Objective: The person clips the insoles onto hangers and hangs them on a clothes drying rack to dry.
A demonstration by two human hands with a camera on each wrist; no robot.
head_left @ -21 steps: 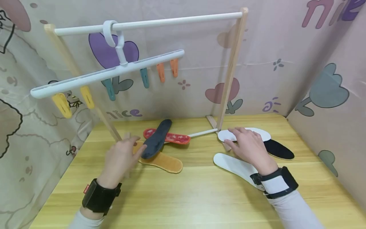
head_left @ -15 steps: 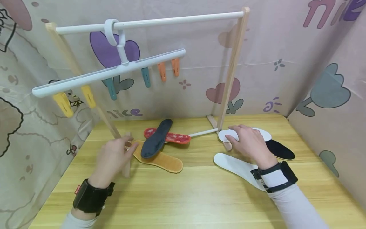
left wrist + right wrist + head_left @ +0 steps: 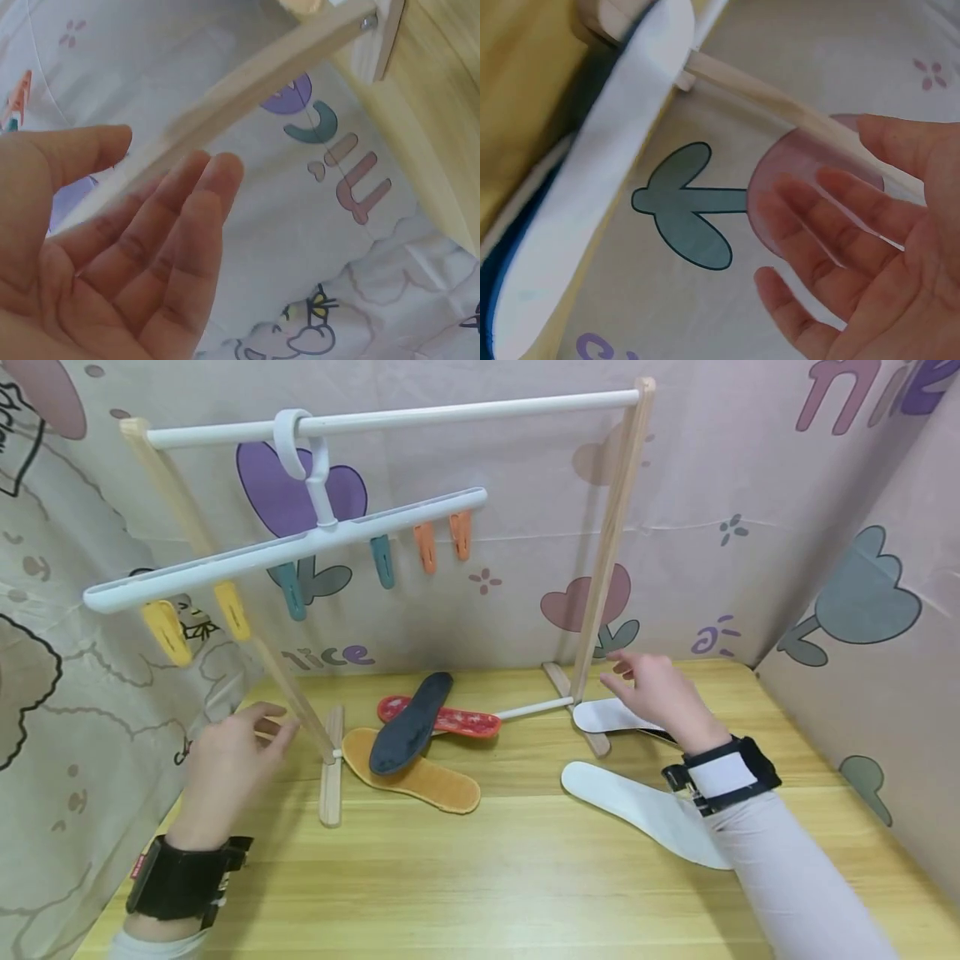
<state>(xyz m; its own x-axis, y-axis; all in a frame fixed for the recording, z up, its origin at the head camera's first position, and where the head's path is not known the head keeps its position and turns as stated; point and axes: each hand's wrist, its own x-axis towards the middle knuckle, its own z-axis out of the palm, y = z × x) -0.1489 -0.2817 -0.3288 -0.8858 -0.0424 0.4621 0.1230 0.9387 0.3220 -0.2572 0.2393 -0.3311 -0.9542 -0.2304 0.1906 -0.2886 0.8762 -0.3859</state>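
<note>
My left hand [image 3: 234, 764] is in the air left of the rack's left post [image 3: 292, 693], fingers loosely bent and holding nothing. In the left wrist view the thumb stands apart from the fingers [image 3: 187, 262], the wooden post passing behind them. My right hand [image 3: 660, 697] hovers over a white insole [image 3: 603, 716] by the right post [image 3: 606, 543], partly hiding it and the dark one under it. Nothing lies in that palm in the right wrist view, where the same white insole [image 3: 592, 172] shows at left. Below the right wrist lies another white insole [image 3: 645, 810].
A grey insole [image 3: 408, 735] lies across a red one [image 3: 468, 722] and a tan one [image 3: 442, 789] mid-table. From the rack's white top bar [image 3: 465, 417] hangs a pale hanger [image 3: 247, 556] with yellow, teal and orange clips. Patterned cloth stands behind and at both sides.
My left hand has moved left, away from the grey and tan insoles and past the left post. The right hand has lifted up and back off the white insole.
</note>
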